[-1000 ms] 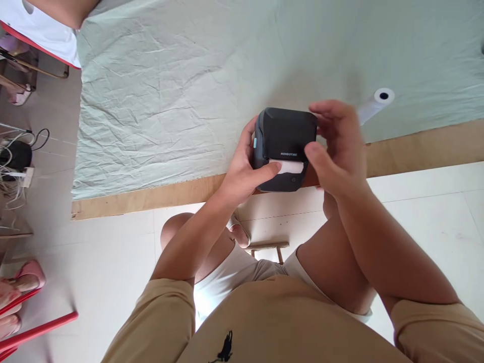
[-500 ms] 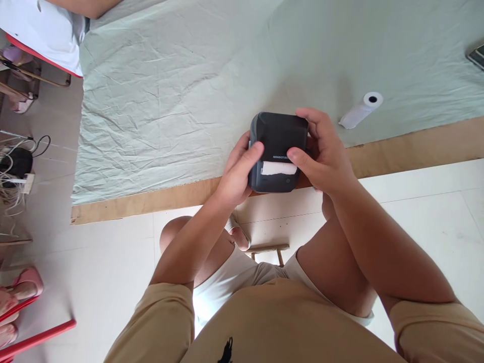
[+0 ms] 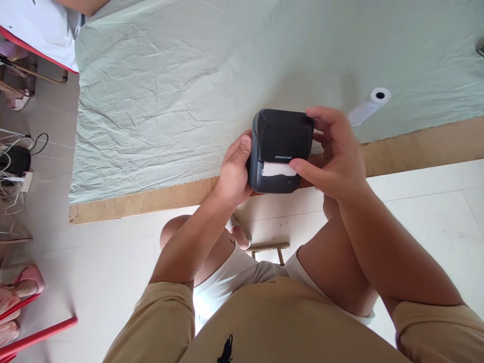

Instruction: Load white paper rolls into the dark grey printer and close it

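A dark label printer (image 3: 285, 133) marked NIIMBOT is held over the table's front edge. A torn-edged strip of white paper (image 3: 278, 169) sticks out of its slot. My left hand (image 3: 235, 169) is closed round the printer's left side, with the thumb along that side. On the right side, my right hand (image 3: 335, 154) grips more loosely. Its thumb tip touches the front beside the paper, and its index fingertip is at the upper right corner. Its other fingers are partly hidden and slightly blurred. A white paper roll (image 3: 368, 107) with a dark core lies just beyond my right hand.
A wrinkled pale green cloth (image 3: 162, 111) covers the table, whose wooden edge (image 3: 151, 195) shows in front. Another person's white clothing (image 3: 41, 30) is at the upper left. Cables (image 3: 13, 169) and a red bar (image 3: 41, 337) are at the left.
My left thumb has slid off the printer's top to its left side. My right hand has shifted slightly right and its fingers have loosened. The camera view has moved a little.
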`<action>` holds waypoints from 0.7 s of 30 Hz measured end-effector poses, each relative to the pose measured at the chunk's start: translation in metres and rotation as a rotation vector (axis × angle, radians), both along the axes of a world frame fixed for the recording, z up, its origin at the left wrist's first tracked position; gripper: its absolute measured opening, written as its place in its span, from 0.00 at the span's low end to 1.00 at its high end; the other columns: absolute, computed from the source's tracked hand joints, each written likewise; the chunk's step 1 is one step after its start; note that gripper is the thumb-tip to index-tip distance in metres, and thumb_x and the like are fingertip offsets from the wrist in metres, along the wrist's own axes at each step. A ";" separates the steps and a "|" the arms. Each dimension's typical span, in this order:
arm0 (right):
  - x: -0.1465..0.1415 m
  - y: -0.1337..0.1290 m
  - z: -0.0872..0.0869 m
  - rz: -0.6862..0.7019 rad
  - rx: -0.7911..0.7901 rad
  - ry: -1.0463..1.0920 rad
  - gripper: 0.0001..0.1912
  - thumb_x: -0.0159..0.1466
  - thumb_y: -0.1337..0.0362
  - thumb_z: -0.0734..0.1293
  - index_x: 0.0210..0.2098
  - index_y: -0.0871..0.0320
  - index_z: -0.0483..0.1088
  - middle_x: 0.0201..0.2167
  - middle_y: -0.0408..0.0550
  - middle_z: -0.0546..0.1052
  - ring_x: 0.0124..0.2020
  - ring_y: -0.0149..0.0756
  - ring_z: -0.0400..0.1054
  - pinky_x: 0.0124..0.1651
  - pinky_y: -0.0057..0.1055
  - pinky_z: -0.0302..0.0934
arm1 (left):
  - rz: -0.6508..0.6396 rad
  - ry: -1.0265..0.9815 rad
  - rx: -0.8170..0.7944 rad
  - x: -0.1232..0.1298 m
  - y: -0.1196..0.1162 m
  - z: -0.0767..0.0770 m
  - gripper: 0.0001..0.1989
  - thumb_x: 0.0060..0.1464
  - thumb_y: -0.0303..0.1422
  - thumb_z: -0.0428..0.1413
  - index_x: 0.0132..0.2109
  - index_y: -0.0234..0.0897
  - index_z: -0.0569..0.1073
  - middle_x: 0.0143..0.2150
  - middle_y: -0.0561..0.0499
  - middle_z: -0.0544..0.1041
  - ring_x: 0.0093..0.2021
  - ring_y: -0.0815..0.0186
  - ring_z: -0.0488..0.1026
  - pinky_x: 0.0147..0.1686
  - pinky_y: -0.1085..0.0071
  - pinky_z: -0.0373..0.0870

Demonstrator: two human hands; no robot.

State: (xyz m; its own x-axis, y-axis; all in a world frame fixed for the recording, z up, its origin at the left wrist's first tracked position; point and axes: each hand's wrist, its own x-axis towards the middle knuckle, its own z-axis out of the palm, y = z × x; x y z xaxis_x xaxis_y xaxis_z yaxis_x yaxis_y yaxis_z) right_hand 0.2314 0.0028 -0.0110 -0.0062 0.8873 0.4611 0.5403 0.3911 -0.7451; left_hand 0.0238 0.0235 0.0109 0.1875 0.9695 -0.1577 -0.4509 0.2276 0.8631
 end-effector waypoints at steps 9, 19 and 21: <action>-0.027 0.011 0.021 -0.338 0.310 0.268 0.26 0.73 0.30 0.70 0.44 0.44 0.68 0.31 0.39 0.76 0.24 0.38 0.72 0.23 0.38 0.55 | -0.123 0.041 -0.006 -0.002 0.000 -0.002 0.23 0.69 0.59 0.67 0.51 0.45 0.82 0.52 0.49 0.91 0.67 0.45 0.88 0.56 0.57 0.89; -0.013 0.014 0.075 -0.032 -0.320 -0.541 0.16 0.66 0.61 0.75 0.53 0.47 0.86 0.35 0.47 0.85 0.35 0.50 0.76 0.39 0.44 0.62 | -0.163 0.065 0.002 -0.004 -0.002 0.009 0.19 0.68 0.52 0.71 0.49 0.42 0.82 0.39 0.53 0.88 0.39 0.61 0.89 0.34 0.69 0.82; -0.011 0.014 0.078 0.018 -0.324 -0.445 0.17 0.64 0.62 0.77 0.53 0.46 0.87 0.32 0.44 0.84 0.33 0.47 0.74 0.40 0.43 0.63 | -0.166 0.078 -0.009 -0.004 -0.002 0.009 0.20 0.67 0.54 0.71 0.49 0.43 0.82 0.38 0.53 0.87 0.36 0.62 0.87 0.32 0.69 0.81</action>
